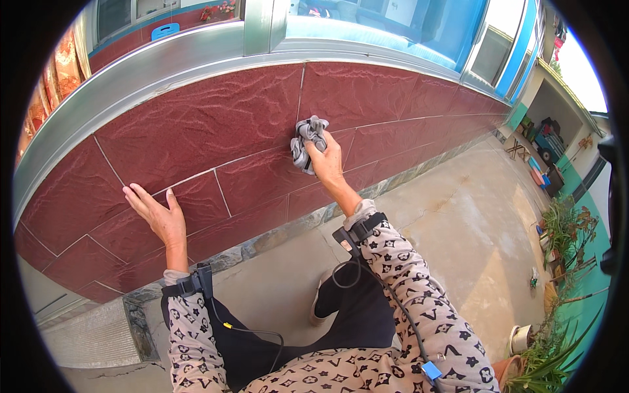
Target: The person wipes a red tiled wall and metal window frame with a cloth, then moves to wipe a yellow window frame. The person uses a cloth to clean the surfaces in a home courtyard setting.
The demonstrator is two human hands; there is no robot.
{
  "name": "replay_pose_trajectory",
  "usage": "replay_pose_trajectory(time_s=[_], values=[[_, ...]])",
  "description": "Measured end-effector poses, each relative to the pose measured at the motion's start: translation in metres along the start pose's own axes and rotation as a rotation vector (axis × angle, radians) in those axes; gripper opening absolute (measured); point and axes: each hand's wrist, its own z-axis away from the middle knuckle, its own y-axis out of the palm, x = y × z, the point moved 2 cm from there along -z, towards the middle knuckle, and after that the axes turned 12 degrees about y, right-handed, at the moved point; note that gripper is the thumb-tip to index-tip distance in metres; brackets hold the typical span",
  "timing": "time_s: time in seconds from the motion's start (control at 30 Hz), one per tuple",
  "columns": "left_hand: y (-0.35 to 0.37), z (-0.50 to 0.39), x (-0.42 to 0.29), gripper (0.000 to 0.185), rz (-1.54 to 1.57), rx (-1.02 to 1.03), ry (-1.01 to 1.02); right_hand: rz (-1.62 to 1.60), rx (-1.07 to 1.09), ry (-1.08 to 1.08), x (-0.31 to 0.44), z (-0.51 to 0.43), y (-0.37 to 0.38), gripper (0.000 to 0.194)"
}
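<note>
My right hand [326, 158] grips a crumpled grey cloth [309, 135] with dark stripes. The cloth is against the dark red tiled wall [211, 118], by a vertical grout line. Farther left, my left hand [159, 216] is spread with its fingers apart and holds nothing. Its fingertips lie at the wall tiles near a pale grout line; whether the palm touches them, I cannot tell. The underside of the cloth is hidden against the wall.
Above the tiles runs a metal window frame [196, 73] with glass panes [373, 34]. Concrete ground [442, 221] stretches along the wall's stone base [265, 244]. Potted plants [565, 231] line the right side. Straps with cables [366, 228] are on both my forearms.
</note>
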Motion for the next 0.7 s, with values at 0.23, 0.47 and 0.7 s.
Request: replay_pose_trajectory(time_s=[0.23, 0.47, 0.7], values=[[0.012, 0.001, -0.093, 0.053, 1.029, 0.566, -0.368, -0.782, 0.477, 0.389, 0.035, 0.042, -0.039, 0.036], [-0.004, 0.028, -0.185, 0.114, 1.903, 0.989, -0.383, -0.496, 0.467, 0.321, 0.053, 0.082, -0.042, 0.037], [0.036, 0.030, -0.192, 0.056, 1.808, 0.734, -0.616, -0.303, 0.443, 0.364, 0.041, 0.058, -0.034, 0.050]])
